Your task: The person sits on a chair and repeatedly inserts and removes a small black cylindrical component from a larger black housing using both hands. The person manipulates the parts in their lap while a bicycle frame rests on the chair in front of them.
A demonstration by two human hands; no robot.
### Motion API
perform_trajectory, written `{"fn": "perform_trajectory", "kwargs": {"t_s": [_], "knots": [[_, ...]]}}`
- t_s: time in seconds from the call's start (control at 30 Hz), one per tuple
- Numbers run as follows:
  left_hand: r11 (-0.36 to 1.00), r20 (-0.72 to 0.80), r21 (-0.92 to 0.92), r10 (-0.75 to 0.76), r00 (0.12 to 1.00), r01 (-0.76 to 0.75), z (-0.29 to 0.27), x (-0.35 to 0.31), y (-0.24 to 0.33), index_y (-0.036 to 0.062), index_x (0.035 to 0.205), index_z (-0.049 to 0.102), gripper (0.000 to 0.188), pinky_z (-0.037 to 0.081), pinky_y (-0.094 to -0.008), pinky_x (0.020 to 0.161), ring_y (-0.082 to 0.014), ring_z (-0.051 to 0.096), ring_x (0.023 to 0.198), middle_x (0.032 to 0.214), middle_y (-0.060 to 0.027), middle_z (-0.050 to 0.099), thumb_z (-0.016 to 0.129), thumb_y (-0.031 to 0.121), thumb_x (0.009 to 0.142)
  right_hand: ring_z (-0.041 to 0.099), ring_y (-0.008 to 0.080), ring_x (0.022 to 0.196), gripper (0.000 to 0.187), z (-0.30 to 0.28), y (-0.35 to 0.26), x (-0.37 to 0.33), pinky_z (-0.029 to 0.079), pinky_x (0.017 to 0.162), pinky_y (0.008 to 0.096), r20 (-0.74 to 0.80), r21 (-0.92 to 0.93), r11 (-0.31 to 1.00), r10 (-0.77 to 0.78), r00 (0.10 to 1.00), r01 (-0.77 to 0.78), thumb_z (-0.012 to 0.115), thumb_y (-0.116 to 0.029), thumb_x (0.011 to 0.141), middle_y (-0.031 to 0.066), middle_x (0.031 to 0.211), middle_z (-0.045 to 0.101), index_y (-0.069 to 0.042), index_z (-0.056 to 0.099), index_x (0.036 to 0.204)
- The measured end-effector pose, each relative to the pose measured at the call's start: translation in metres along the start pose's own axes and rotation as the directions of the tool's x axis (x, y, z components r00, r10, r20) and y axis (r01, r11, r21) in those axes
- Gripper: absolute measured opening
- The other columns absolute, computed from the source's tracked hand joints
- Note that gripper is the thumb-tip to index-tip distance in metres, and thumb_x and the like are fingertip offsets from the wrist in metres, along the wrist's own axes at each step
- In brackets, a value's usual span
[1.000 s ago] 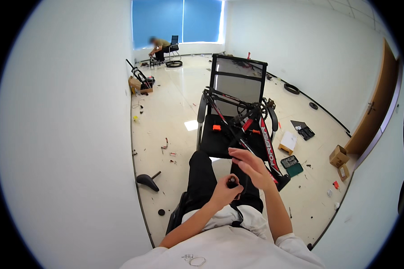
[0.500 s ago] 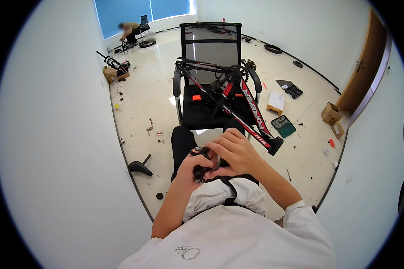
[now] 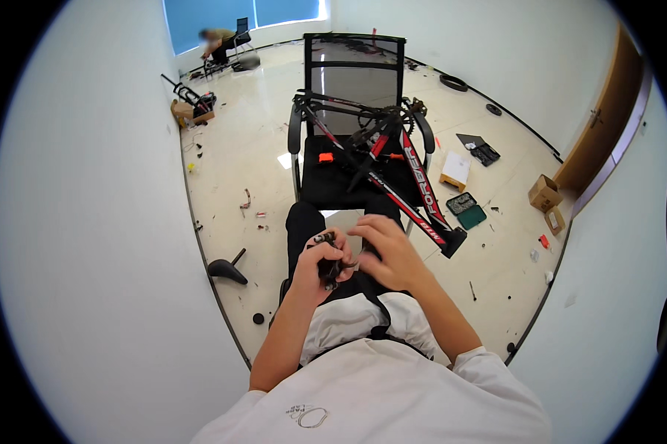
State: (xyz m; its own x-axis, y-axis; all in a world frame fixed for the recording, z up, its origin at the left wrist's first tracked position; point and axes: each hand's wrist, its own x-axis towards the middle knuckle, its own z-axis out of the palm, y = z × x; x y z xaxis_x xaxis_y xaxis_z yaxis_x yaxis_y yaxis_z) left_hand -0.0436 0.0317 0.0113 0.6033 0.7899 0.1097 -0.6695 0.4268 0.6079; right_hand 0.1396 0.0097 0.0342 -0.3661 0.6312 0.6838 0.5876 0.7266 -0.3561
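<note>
My left hand point(image 3: 312, 268) is closed around a small black metal part point(image 3: 331, 277) with silvery ends, held over my lap; its exact kind cannot be made out. A thin bent piece shows by its right side. Just right of it, my right hand point(image 3: 394, 257) has its fingers curved and apart, thumb toward the part, with nothing plainly held. In front of my knees a black and red bicycle frame point(image 3: 400, 196) lies across a black mesh-backed chair point(image 3: 324, 186), with a small orange object point(image 3: 326, 157) on the seat.
A bicycle saddle point(image 3: 227, 271) lies on the floor at left. On the right are an open green tool case point(image 3: 472, 216), a black tool case point(image 3: 486, 155), a white-topped box point(image 3: 455, 169) and cardboard boxes point(image 3: 545, 192). Far left, another person point(image 3: 219, 46) bends beside a chair.
My right hand has drawn away to the right from the part, and its fingers have spread. The left hand keeps hold of the part. The whole view has shifted slightly.
</note>
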Motion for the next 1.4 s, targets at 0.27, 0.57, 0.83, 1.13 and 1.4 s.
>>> {"fn": "perform_trajectory", "kwargs": {"t_s": [0.27, 0.57, 0.83, 1.13, 1.4], "knots": [[0.985, 0.002, -0.172, 0.036, 0.999, -0.035, -0.009, 0.001, 0.003, 0.0042, 0.081, 0.046, 0.019, 0.044, -0.0325, 0.052, -0.0258, 0.051, 0.056, 0.078, -0.0169, 0.055, 0.045, 0.022, 0.077, 0.055, 0.0302, 0.107, 0.040, -0.006, 0.002, 0.003, 0.045, 0.090, 0.0358, 0.014, 0.251, 0.945, 0.211, 0.977, -0.208, 0.064, -0.015, 0.085, 0.0162, 0.119, 0.053, -0.002, 0.050, 0.120], [0.988, -0.060, -0.141, 0.051, 0.997, -0.059, -0.001, 0.000, 0.003, 0.0055, 0.079, 0.042, 0.020, 0.040, -0.0299, 0.047, -0.0223, 0.050, 0.059, 0.076, -0.0121, 0.050, 0.047, 0.025, 0.078, 0.056, 0.0265, 0.106, 0.048, 0.008, 0.009, 0.000, 0.047, 0.088, 0.0360, -0.061, 0.318, 0.913, 0.289, 0.955, -0.256, 0.063, -0.010, 0.083, 0.0153, 0.126, 0.051, 0.000, 0.044, 0.126], [0.988, 0.006, 0.081, 0.134, 0.991, -0.134, 0.000, 0.000, -0.004, 0.0057, 0.078, 0.043, 0.013, 0.041, -0.0266, 0.041, -0.0178, 0.051, 0.054, 0.070, -0.0105, 0.052, 0.056, 0.006, 0.079, 0.062, 0.0151, 0.083, 0.034, 0.028, 0.021, -0.017, 0.051, 0.077, 0.0299, 0.167, 0.817, 0.347, 0.622, 0.765, -0.460, 0.055, -0.014, 0.094, 0.0103, 0.097, 0.062, 0.004, 0.047, 0.121], [0.960, -0.025, 0.220, 0.181, 0.983, -0.171, 0.002, 0.006, -0.020, 0.0068, 0.072, 0.041, 0.021, 0.043, -0.0254, 0.046, -0.0131, 0.050, 0.052, 0.067, -0.0050, 0.052, 0.060, -0.002, 0.078, 0.059, 0.0088, 0.077, 0.018, 0.026, 0.014, 0.009, 0.047, 0.074, 0.0239, 0.170, 0.799, 0.412, 0.543, 0.822, -0.437, 0.053, -0.015, 0.095, 0.0038, 0.083, 0.062, 0.001, 0.058, 0.100], [0.992, -0.379, 0.114, -0.011, 0.925, 0.058, -0.008, 0.009, -0.038, 0.0096, 0.098, 0.054, 0.015, 0.045, -0.0236, 0.056, -0.0153, 0.057, 0.071, 0.083, -0.0037, 0.056, 0.058, 0.015, 0.085, 0.062, 0.0158, 0.081, 0.010, 0.016, -0.040, 0.030, 0.048, 0.072, 0.0270, 0.005, 0.505, 0.841, 0.224, 0.975, -0.196, 0.055, -0.006, 0.091, 0.0067, 0.088, 0.062, -0.002, 0.059, 0.099]]}}
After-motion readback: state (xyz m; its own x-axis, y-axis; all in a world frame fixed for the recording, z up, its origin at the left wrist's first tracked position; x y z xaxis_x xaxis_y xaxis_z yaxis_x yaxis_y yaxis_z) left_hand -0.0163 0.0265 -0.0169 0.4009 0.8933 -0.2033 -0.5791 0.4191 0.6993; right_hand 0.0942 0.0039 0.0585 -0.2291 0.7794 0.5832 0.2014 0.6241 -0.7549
